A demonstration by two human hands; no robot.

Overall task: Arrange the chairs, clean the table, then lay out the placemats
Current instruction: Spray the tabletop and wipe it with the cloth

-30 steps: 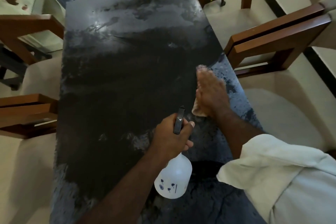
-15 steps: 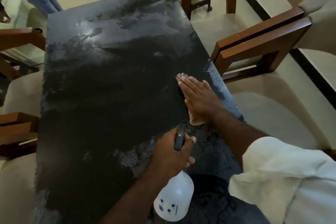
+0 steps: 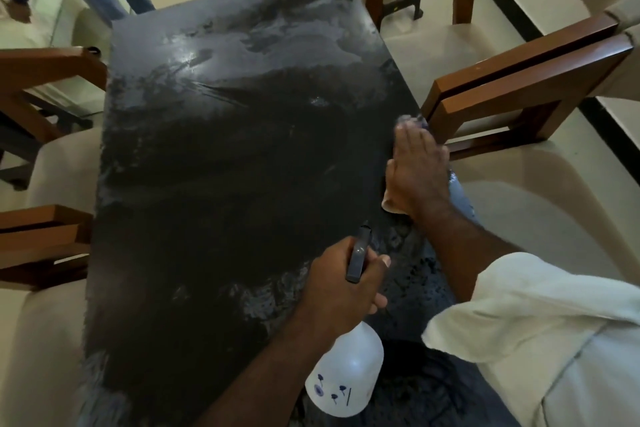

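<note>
Cleaning step: right hand (image 3: 417, 172), fingers flat, presses a cloth (image 3: 393, 205) at the right edge of the bench (image 3: 225, 166); left hand (image 3: 341, 282) grips a spray bottle (image 3: 346, 378) over its near end; next, likely, wiping the droplets (image 3: 426, 274) there

The left grip (image 3: 341, 284) is curled round a bottle (image 3: 346, 374), forearm extended. The right grip (image 3: 415, 170) is pressed flat, fingers held straight together.

A loose white sleeve (image 3: 540, 315) is rolled above the right elbow.
</note>
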